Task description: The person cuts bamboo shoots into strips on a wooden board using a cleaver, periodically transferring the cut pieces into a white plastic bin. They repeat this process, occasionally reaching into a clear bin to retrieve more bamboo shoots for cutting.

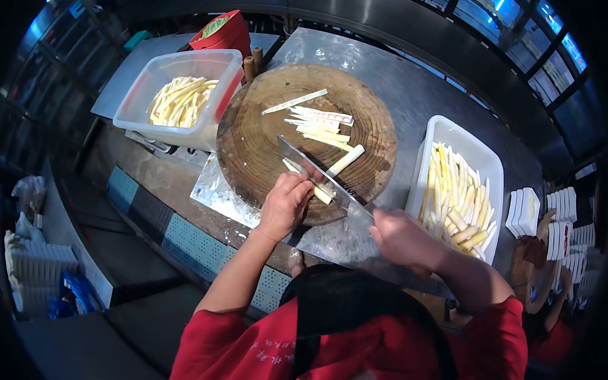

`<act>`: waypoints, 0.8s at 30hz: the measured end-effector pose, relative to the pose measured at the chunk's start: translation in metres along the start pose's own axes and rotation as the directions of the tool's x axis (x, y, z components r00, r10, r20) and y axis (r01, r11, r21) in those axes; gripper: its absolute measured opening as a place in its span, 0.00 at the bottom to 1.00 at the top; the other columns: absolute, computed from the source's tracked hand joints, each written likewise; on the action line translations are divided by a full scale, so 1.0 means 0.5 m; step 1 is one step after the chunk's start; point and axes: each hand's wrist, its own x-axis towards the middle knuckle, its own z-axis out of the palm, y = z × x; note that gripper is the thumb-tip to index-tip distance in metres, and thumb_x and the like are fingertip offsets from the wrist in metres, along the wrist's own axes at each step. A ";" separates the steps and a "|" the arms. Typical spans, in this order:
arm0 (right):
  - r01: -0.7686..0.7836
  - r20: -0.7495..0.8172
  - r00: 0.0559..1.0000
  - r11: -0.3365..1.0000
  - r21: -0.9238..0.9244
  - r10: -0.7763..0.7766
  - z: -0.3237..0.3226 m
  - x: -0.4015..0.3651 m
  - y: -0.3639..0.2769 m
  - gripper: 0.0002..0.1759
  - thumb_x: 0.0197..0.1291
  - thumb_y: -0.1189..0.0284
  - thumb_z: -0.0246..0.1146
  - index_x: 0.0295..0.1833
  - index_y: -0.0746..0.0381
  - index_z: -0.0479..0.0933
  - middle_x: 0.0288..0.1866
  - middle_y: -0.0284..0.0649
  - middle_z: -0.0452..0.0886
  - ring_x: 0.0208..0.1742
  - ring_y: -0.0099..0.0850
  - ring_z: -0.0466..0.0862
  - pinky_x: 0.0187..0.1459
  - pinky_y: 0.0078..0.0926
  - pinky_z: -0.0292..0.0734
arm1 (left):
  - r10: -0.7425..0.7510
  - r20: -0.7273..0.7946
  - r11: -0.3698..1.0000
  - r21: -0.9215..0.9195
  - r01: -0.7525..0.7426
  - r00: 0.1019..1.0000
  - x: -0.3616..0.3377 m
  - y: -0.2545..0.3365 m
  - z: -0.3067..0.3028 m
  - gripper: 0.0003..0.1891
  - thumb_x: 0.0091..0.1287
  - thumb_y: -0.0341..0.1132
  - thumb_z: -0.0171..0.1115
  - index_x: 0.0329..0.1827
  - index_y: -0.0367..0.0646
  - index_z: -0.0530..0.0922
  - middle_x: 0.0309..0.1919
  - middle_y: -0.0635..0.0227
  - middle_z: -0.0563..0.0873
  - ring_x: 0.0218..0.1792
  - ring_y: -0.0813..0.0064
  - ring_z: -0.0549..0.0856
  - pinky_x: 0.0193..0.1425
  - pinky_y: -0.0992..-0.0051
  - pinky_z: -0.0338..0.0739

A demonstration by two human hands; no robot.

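Observation:
My right hand (404, 238) is wrapped round the handle of a cleaver (331, 181), whose blade slants up and left over the round wooden chopping block (252, 141). At the block's near edge, the curled fingers of my left hand (287, 203) press on a pale bamboo shoot (322, 195) beside the blade. Just past the blade lies a thicker bamboo shoot piece (346, 161). Farther back sit several cut bamboo shoot strips (323, 126), some showing chambered insides, and a long strip (295, 102) lies apart from them. The blade hides part of the held shoot.
To the right stands a white tub (422, 160) of whole bamboo shoots (457, 202). A clear tub (129, 103) at the left holds cut strips (182, 102). Behind it is a red container (225, 36). White trays (523, 212) and another person's arm (560, 296) appear far right.

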 end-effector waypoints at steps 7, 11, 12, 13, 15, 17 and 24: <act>-0.134 0.011 0.991 0.984 0.118 0.134 -0.023 -0.040 0.007 0.13 0.64 0.68 0.59 0.38 0.69 0.71 0.28 0.61 0.77 0.34 0.61 0.79 0.38 0.52 0.73 | -0.017 0.017 0.999 0.045 0.016 1.000 -0.027 0.008 -0.016 0.12 0.53 0.22 0.69 0.41 0.39 0.81 0.38 0.61 0.80 0.40 0.57 0.80 0.42 0.65 0.78; -0.130 0.086 0.988 0.991 0.013 0.129 -0.049 -0.067 -0.016 0.13 0.65 0.68 0.59 0.39 0.70 0.71 0.28 0.61 0.78 0.35 0.60 0.80 0.38 0.53 0.73 | 0.021 -0.009 0.999 0.039 -0.021 1.000 -0.023 0.004 -0.010 0.12 0.53 0.22 0.69 0.41 0.39 0.80 0.37 0.61 0.80 0.41 0.57 0.80 0.43 0.65 0.78; -0.160 0.117 0.980 0.987 -0.006 0.159 -0.053 -0.072 -0.023 0.13 0.65 0.68 0.58 0.39 0.70 0.72 0.28 0.60 0.78 0.36 0.61 0.80 0.38 0.53 0.73 | 0.029 -0.015 0.999 0.040 -0.028 0.999 -0.022 0.006 -0.009 0.12 0.52 0.22 0.69 0.40 0.39 0.80 0.37 0.61 0.80 0.42 0.56 0.81 0.43 0.65 0.78; -0.157 0.121 0.980 0.988 -0.006 0.157 -0.052 -0.074 -0.027 0.13 0.65 0.68 0.58 0.39 0.70 0.72 0.28 0.60 0.78 0.36 0.61 0.80 0.38 0.53 0.73 | 0.037 -0.021 0.999 0.041 -0.036 0.999 -0.020 0.006 -0.009 0.12 0.52 0.22 0.69 0.40 0.38 0.80 0.37 0.60 0.80 0.42 0.56 0.81 0.44 0.64 0.79; -0.226 0.174 0.960 0.974 0.024 0.219 -0.047 -0.072 -0.035 0.14 0.66 0.67 0.57 0.40 0.70 0.72 0.30 0.60 0.79 0.37 0.60 0.81 0.39 0.53 0.74 | 0.014 -0.016 1.000 0.025 -0.014 1.000 -0.017 0.010 -0.010 0.12 0.52 0.21 0.69 0.39 0.38 0.79 0.38 0.60 0.80 0.42 0.55 0.81 0.44 0.64 0.78; -0.194 0.176 0.966 0.981 0.016 0.188 -0.030 -0.040 -0.036 0.14 0.66 0.67 0.57 0.40 0.70 0.72 0.31 0.60 0.80 0.37 0.60 0.81 0.40 0.52 0.75 | -0.003 -0.006 1.000 0.006 0.003 1.000 -0.016 0.011 -0.012 0.12 0.51 0.21 0.68 0.38 0.38 0.79 0.38 0.60 0.80 0.41 0.55 0.80 0.44 0.64 0.78; -0.176 0.046 0.984 0.984 0.023 0.174 -0.042 0.049 -0.032 0.12 0.66 0.68 0.57 0.41 0.68 0.73 0.33 0.60 0.80 0.40 0.58 0.82 0.41 0.50 0.76 | -0.034 0.049 0.999 0.023 0.033 0.998 -0.013 0.017 -0.016 0.10 0.51 0.20 0.67 0.35 0.38 0.79 0.36 0.60 0.80 0.39 0.56 0.80 0.42 0.64 0.77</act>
